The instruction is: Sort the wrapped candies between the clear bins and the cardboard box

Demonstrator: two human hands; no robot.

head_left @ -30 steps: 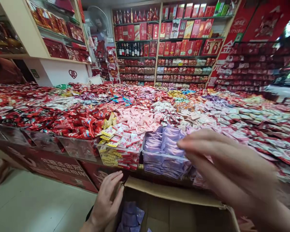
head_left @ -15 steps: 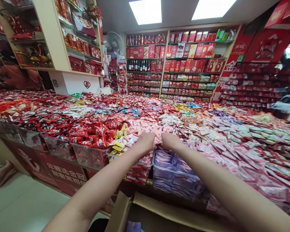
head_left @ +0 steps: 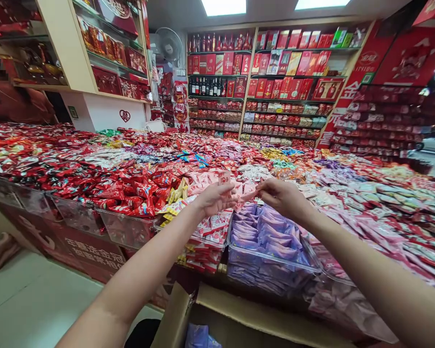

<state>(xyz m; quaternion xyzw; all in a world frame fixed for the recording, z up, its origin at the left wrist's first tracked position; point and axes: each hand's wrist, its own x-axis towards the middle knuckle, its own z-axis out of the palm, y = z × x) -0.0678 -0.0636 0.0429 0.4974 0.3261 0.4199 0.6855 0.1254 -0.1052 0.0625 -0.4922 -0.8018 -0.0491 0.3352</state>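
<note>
My left hand (head_left: 217, 199) is turned partly palm up over the bins, fingers curled around a small pink candy packet (head_left: 224, 178) that stands up from its fingertips. Facing it from the right, my right hand (head_left: 281, 194) pinches the edge of another pink packet (head_left: 249, 194) between thumb and fingers. More pink packets (head_left: 199, 182) lie heaped just behind the left hand. Below the right hand is a clear bin (head_left: 275, 265) with rows of purple packets (head_left: 275, 232). White-and-red packets (head_left: 217, 224) fill the bin under my left hand.
An open cardboard box (head_left: 235, 309) with a few purple packets (head_left: 199, 336) stands below the counter front. Red-wrapped sweets (head_left: 130, 193) spread to the left, pale pink packets (head_left: 377, 232) to the right. Behind are stocked shelves (head_left: 250, 87). A person (head_left: 18, 104) is at the far left.
My hands have moved apart and risen slightly from the pink heap. The left hand has turned palm up, and pink packets now show in both hands. More of the purple bin is visible.
</note>
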